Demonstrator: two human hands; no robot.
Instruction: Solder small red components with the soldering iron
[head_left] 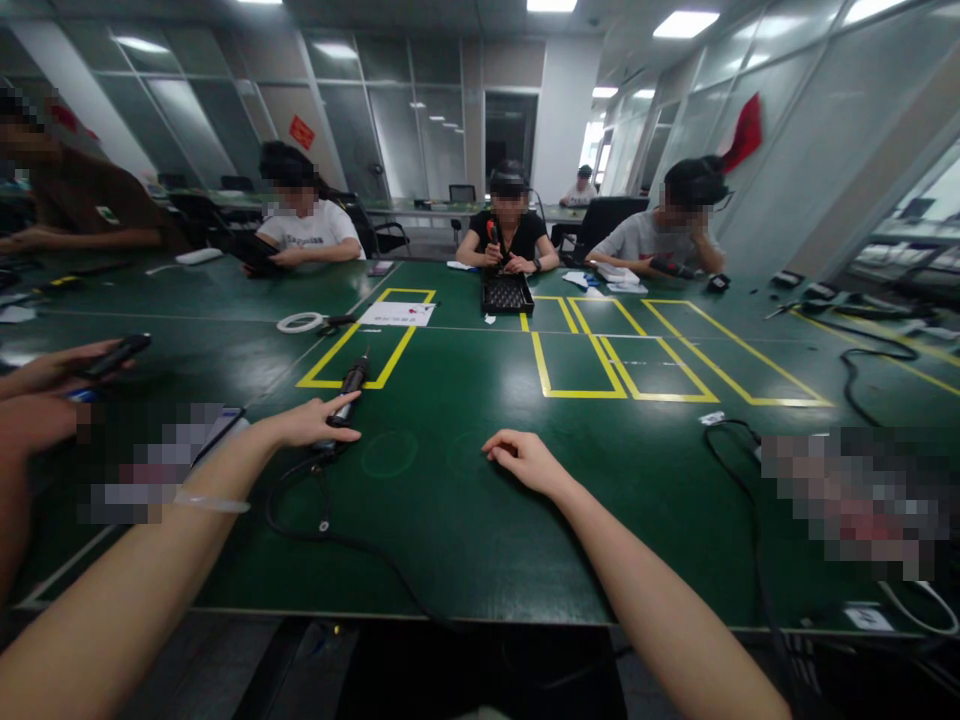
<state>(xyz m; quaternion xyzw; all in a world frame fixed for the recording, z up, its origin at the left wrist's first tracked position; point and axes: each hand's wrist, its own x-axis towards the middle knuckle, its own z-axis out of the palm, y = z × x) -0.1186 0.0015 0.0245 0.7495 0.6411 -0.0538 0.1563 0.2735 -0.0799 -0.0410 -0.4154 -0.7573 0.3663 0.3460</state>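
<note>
The electric screwdriver (355, 372) lies on the green desk (480, 560), a little left of the middle, its tip pointing away from the person and reaching inside a yellow tape outline (394, 362). The left hand (315, 420) lies palm down across its body, with the index finger stretched over the tool and the thumb apart on the near side; the remaining fingers are hidden, so I cannot tell whether they grasp it. A pale band (214, 502) circles the left forearm.

From the screwdriver's rear end a black cable (360, 543) loops to the left, then runs to the near edge of the desk. The right hand (521, 458) rests on the desk to the right of the tool, well apart from it, released, with its fingers loosely curled.

Beyond the screwdriver, a white sheet (397, 315) lies across the far part of the outline, and a white coil (300, 322) sits to its left. Across the desk, a person in black (536, 240) holds a red-and-black tool (492, 233) above a black tray (506, 309). At far left, a neighbour's hand (60, 368) holds a dark tool (116, 356).
</note>
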